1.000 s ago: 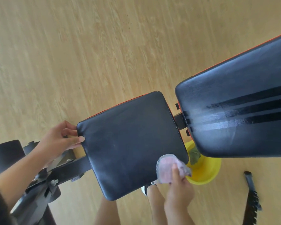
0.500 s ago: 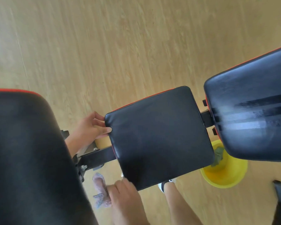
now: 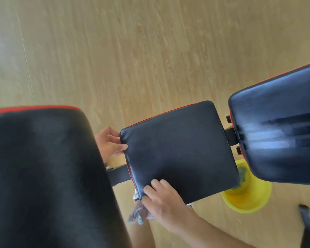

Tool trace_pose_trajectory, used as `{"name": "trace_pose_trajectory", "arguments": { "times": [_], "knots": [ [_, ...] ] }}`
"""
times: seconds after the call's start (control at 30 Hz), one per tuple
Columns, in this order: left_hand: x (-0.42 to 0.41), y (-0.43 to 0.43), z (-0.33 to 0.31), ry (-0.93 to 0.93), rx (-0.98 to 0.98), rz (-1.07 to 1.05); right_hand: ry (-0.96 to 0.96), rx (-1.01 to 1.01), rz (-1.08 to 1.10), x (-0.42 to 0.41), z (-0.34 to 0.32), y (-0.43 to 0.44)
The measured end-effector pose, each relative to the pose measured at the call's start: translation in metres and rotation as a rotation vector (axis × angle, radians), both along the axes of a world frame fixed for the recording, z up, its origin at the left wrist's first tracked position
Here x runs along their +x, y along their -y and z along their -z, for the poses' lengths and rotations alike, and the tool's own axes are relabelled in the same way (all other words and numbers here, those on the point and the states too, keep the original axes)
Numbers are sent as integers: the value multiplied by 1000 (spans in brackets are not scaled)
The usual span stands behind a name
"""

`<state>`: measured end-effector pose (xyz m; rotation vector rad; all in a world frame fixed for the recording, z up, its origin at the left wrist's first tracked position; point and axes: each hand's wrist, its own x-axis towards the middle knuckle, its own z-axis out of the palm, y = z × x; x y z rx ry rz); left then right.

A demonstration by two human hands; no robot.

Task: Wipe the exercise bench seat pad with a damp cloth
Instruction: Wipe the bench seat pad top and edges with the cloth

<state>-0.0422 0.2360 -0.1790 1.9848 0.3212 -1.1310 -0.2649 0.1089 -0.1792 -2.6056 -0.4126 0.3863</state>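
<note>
The black seat pad (image 3: 177,144) with a red edge fills the middle of the view. My left hand (image 3: 109,143) grips its left edge, thumb on top and fingers curled under. My right hand (image 3: 161,203) lies on the pad's near left corner with fingers spread on the vinyl. A pinkish patterned cloth (image 3: 139,213) sticks out from under that hand, hanging off the corner. How much of the cloth is under the palm is hidden.
A large black pad with red trim (image 3: 43,176) blocks the lower left. The black backrest pad (image 3: 279,136) sits to the right. A yellow bowl (image 3: 249,199) with something green stands on the wooden floor below it. A black bar (image 3: 308,222) lies at the far right.
My right hand came up from below the pad's near edge onto its near left corner with the cloth. The view shifted left, so the pads sit further right.
</note>
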Motion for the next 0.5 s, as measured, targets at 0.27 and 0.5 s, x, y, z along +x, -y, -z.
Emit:
{"name": "trace_pose_trajectory", "arguments": {
  "times": [0.27,0.5],
  "knots": [
    [3,-5,12,-10,6,29,17,-68,803,74,-4,50],
    [53,-20,-51,1,77,316,-265,-48,754,21,-37,69]
  ]
}}
